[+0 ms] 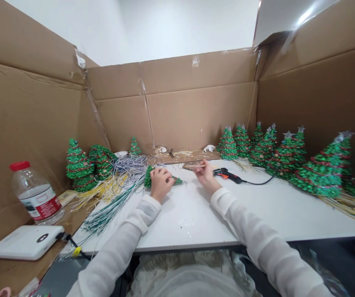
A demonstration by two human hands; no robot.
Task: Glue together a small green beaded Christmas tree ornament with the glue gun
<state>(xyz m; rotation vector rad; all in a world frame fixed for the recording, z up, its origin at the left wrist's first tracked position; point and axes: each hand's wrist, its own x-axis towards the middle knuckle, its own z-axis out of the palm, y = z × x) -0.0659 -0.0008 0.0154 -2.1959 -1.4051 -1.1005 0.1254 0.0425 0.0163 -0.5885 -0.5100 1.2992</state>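
My left hand (161, 182) is wrapped over a small green Christmas tree (177, 180) that lies on its side on the white tabletop. The tree's wide base points left and its narrow tip points right; the hand covers its middle. To the right, my right hand (206, 175) is closed in a pinch on a thin pale stick (212, 166), held roughly level above the table. Just beyond that hand sits a small flat brown piece (188, 166), partly hidden. A black hot glue gun (231, 176) with an orange trigger rests to the right, its cord trailing away.
Finished-looking trees with star tops (316, 173) crowd the right side. More trees (79, 165) stand at left, near bundles of green wires (111, 212) and yellow wires (98, 190). A red-capped bottle (38, 198) and white power bank (25, 242) sit far left. Cardboard walls (196, 111) enclose the table.
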